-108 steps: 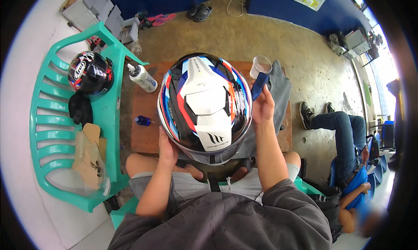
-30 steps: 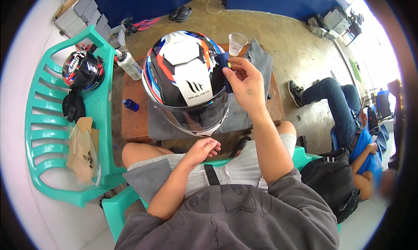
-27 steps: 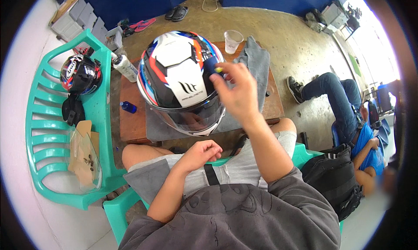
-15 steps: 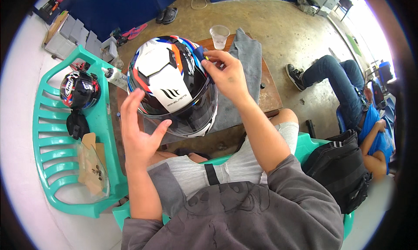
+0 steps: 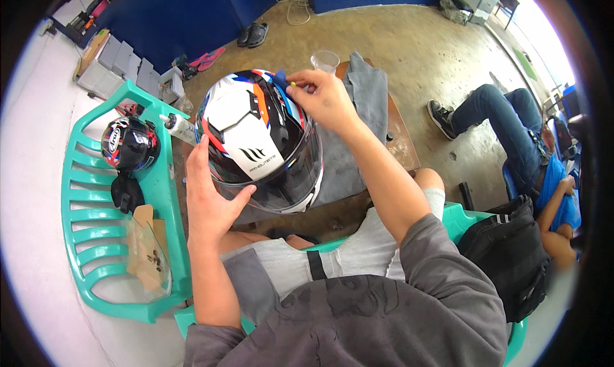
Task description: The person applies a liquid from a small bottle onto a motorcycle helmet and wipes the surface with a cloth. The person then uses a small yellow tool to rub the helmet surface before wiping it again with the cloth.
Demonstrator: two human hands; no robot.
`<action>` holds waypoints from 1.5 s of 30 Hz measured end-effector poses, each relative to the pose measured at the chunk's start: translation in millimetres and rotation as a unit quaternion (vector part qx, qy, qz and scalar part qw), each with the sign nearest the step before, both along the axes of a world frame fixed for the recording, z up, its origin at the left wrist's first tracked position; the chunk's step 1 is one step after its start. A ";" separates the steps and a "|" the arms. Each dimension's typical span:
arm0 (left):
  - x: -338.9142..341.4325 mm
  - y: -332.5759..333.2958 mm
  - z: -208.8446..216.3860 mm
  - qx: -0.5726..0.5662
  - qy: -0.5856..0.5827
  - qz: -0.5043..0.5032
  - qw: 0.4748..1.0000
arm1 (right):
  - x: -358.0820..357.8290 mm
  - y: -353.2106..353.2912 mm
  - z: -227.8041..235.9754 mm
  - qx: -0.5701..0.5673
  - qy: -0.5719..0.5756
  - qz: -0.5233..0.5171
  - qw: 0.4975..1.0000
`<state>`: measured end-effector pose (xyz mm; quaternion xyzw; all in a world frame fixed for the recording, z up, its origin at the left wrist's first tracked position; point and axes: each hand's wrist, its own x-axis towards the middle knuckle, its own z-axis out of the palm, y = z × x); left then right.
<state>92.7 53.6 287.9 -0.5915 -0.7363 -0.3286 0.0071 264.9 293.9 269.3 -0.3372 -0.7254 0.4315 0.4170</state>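
Note:
A full-face helmet (image 5: pixel 238 116) in white, black, blue and orange, with a dark visor, stands on the wooden table (image 5: pixel 404 151) over a grey cloth (image 5: pixel 366 88). My left hand (image 5: pixel 214 204) is at its left side, fingers spread and thumb by the visor's lower edge; whether it presses on the shell I cannot tell. At the helmet's upper right, my right hand (image 5: pixel 325 101) pinches a small dark blue piece (image 5: pixel 280 79) against the shell. A bright yellow bit shows at its fingertips. Part of the blue piece is hidden by the fingers.
A clear plastic cup (image 5: pixel 325 61) stands behind my right hand. On the green chair (image 5: pixel 80 223) at left are a second helmet (image 5: pixel 130 143), a white bottle (image 5: pixel 181 129) and a bagged cardboard piece (image 5: pixel 148 248). A black backpack (image 5: pixel 508 258) and a seated person (image 5: pixel 505 120) are at right.
My right hand has shifted left along the helmet's upper right with the blue piece. My left hand has come closer to the helmet. The whole view has also shifted slightly.

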 end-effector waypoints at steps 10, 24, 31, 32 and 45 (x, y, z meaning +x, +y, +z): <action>1.1 0.4 -0.3 -0.001 0.025 0.006 1.000 | -15.4 27.0 -18.7 0.071 0.016 0.064 0.995; -0.3 1.8 -2.0 0.002 0.016 0.011 1.000 | 33.4 -5.3 -20.5 0.432 -0.018 0.103 0.896; -2.0 -1.1 -2.0 0.014 0.015 0.013 1.000 | 48.8 10.6 -23.7 0.477 -0.085 0.186 0.855; -2.4 -1.5 -2.8 0.014 0.016 0.013 1.000 | 51.2 5.9 -22.8 0.482 -0.093 0.190 0.850; -30.9 -11.4 -18.0 0.123 -0.187 -0.084 0.971 | 34.2 -59.5 3.6 0.560 -0.144 0.246 0.778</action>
